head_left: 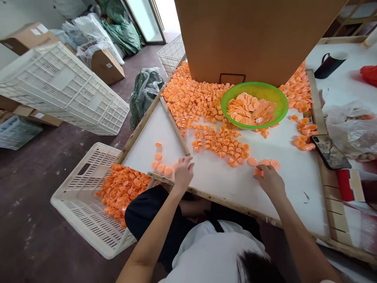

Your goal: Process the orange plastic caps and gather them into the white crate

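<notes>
My left hand (pixel 183 173) is over the front edge of the white table, beside the end of a wooden divider (pixel 176 127). Its fingers are loosely bent and apart, with nothing visible in them. Left of it lie several round orange caps (pixel 160 168), one partly behind the hand. My right hand (pixel 271 181) reaches down to a small group of flat orange discs (pixel 275 164), its fingertips closed on a disc (pixel 258 172) at the near side. Another disc (pixel 252 161) lies just left. Small orange cups (pixel 224 142) are heaped between and beyond the hands.
A green bowl (pixel 285 108) of flat orange discs stands behind, before a large cardboard box (pixel 253 39). At lower left is a white crate (pixel 79 188) with orange pieces. A phone (pixel 331 151) and dark mug (pixel 330 65) lie at right. Wooden strips edge the table.
</notes>
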`<state>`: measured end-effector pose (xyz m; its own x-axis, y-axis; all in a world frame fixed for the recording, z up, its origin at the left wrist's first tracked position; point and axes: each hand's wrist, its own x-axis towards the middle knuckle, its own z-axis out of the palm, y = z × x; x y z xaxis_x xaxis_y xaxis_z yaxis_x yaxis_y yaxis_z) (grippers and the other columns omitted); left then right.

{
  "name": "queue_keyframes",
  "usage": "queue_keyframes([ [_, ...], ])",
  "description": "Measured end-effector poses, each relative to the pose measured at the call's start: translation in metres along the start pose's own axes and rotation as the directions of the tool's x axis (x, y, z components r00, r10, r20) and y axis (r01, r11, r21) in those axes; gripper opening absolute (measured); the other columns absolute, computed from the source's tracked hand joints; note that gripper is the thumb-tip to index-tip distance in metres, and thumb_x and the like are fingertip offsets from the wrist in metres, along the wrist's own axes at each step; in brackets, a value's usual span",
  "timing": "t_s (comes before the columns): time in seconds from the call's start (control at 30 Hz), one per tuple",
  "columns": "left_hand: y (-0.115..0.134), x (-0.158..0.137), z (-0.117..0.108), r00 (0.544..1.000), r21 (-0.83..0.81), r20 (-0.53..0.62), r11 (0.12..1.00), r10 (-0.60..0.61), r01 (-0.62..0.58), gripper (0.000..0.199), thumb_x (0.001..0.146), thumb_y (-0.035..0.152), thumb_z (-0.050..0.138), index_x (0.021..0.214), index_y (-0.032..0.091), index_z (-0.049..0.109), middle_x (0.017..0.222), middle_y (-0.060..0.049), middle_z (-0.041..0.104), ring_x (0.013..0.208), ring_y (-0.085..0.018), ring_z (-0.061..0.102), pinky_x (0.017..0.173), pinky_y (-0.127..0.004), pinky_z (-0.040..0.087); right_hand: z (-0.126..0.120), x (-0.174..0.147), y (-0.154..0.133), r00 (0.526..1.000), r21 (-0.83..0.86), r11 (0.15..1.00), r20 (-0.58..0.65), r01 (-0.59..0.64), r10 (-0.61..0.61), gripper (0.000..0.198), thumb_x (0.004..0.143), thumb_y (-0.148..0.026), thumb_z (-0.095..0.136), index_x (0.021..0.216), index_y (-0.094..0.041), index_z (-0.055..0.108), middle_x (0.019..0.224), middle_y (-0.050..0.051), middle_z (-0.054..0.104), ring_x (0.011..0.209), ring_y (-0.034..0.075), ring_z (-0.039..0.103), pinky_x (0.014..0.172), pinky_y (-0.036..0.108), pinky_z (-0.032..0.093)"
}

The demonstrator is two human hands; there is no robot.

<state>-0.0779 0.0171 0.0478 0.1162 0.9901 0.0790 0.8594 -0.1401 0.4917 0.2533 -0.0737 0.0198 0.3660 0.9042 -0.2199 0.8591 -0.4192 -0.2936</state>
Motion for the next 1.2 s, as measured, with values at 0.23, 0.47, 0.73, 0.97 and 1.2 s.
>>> queue_keyframes([
  [0.23, 0.103, 0.001, 0.081, 0.850, -0.051, 0.227, 0.878, 0.475, -0.476, 0.036, 0.083, 0.017, 0.056, 0.118, 0.022, 0.051, 0.111, -0.007, 0.050, 0.097, -0.019, 0.054, 0.081, -0.030, 0.047, 0.011, -0.001, -0.004, 0.999, 0.022, 1.000, 0.037, -0.013, 0.012, 0.033, 0.078, -0.030, 0.061, 0.110, -0.020, 0.058, 0.111, 0.009, 0.051, 0.080, 0.018, 0.057, 0.056, 0.027, 0.037],
  [0.47, 0.109, 0.000, 0.103, 0.824, -0.199, 0.303, 0.878, 0.478, -0.436, 0.022, 0.083, 0.020, 0.058, 0.106, 0.018, 0.057, 0.098, -0.007, 0.056, 0.091, -0.019, 0.055, 0.083, -0.033, 0.047, 0.009, -0.003, 0.003, 1.000, 0.081, 0.997, -0.028, -0.009, 0.011, 0.031, 0.076, -0.031, 0.061, 0.104, -0.019, 0.055, 0.104, 0.009, 0.051, 0.078, 0.019, 0.055, 0.056, 0.027, 0.036],
  [0.73, 0.065, -0.045, 0.076, 0.913, -0.409, 0.304, 0.903, 0.271, -0.132, 0.021, 0.079, 0.029, 0.065, 0.099, 0.020, 0.065, 0.096, -0.005, 0.060, 0.094, -0.018, 0.055, 0.088, -0.033, 0.046, 0.006, -0.005, -0.005, 0.998, 0.415, 0.910, 0.056, -0.005, -0.020, 0.012, 0.075, -0.033, 0.058, 0.077, -0.021, 0.054, 0.078, 0.002, 0.060, 0.064, 0.015, 0.055, 0.057, 0.028, 0.039],
  [0.97, 0.057, -0.044, 0.064, 0.940, -0.455, 0.305, 0.890, 0.154, 0.002, 0.030, 0.080, 0.028, 0.062, 0.109, 0.022, 0.063, 0.105, -0.006, 0.055, 0.084, -0.014, 0.056, 0.081, -0.030, 0.049, 0.018, -0.027, -0.041, 0.958, 0.832, 0.508, 0.284, -0.223, -0.044, 0.026, 0.070, -0.043, 0.065, 0.080, -0.021, 0.054, 0.065, -0.002, 0.058, 0.052, 0.012, 0.054, 0.051, 0.027, 0.047],
  [1.2, 0.061, -0.040, 0.060, 0.897, -0.537, 0.442, 0.799, -0.005, 0.269, 0.025, 0.082, 0.036, 0.057, 0.094, 0.017, 0.066, 0.085, -0.004, 0.066, 0.069, -0.012, 0.059, 0.070, -0.026, 0.050, 0.037, -0.033, -0.081, 0.945, 0.813, 0.543, 0.311, -0.209, -0.103, 0.023, 0.072, -0.042, 0.062, 0.077, -0.020, 0.055, 0.060, -0.002, 0.060, 0.048, 0.012, 0.054, 0.047, 0.026, 0.046],
])
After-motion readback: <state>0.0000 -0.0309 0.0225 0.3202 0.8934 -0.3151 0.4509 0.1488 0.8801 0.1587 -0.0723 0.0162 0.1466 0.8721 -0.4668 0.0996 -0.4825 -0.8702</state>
